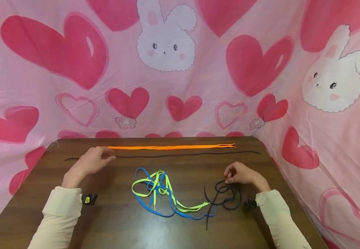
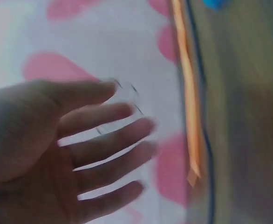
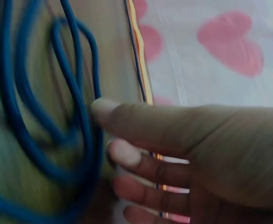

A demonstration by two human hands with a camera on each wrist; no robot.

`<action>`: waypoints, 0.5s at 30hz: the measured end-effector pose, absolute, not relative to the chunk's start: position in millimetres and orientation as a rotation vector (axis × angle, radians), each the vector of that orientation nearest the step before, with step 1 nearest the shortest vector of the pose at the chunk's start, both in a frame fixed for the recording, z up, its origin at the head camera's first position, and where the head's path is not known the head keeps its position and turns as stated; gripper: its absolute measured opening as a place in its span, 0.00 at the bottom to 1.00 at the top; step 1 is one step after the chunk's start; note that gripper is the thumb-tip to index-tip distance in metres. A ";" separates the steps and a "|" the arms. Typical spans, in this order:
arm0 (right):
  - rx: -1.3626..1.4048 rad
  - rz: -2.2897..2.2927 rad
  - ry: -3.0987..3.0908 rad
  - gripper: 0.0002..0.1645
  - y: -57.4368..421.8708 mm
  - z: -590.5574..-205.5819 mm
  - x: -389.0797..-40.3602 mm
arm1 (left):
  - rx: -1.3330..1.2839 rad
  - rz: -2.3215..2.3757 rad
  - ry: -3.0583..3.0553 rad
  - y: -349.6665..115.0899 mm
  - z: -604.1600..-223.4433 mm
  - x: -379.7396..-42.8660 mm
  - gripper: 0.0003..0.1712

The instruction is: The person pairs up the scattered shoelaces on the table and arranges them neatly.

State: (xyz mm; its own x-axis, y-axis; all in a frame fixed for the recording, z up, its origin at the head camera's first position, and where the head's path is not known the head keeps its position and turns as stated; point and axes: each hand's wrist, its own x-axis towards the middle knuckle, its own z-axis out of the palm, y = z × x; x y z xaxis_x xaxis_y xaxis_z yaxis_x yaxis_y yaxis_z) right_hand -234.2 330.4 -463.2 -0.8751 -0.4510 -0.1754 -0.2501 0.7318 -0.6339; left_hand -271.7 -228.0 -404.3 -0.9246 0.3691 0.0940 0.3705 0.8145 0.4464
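My right hand (image 1: 240,173) is at the upper edge of a loosely coiled dark shoelace (image 1: 228,200), which looks blue in the right wrist view. There its thumb tip overlaps a strand, and the other fingers are bent, apart from the thumb. Over the left ends of two stretched-out laces is my left hand (image 1: 94,160), its fingers spread with nothing between them. One of these laces is orange (image 1: 161,148), a doubled strand near the table's far edge. The other, thin and dark (image 1: 152,157), runs parallel just in front of it.
Mid-table lies a loose tangle of a yellow-green lace (image 1: 195,208) and a blue lace (image 1: 164,216), whose right ends reach the dark coil. Pink cloth with hearts and rabbits (image 1: 164,83) hangs behind and beside the brown table (image 1: 117,224).
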 end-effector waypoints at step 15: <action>-0.693 -0.695 2.701 0.05 252.5 -424.3 -198.4 | -0.989 -0.906 -2.989 -110.2 -365.6 -216.1 0.23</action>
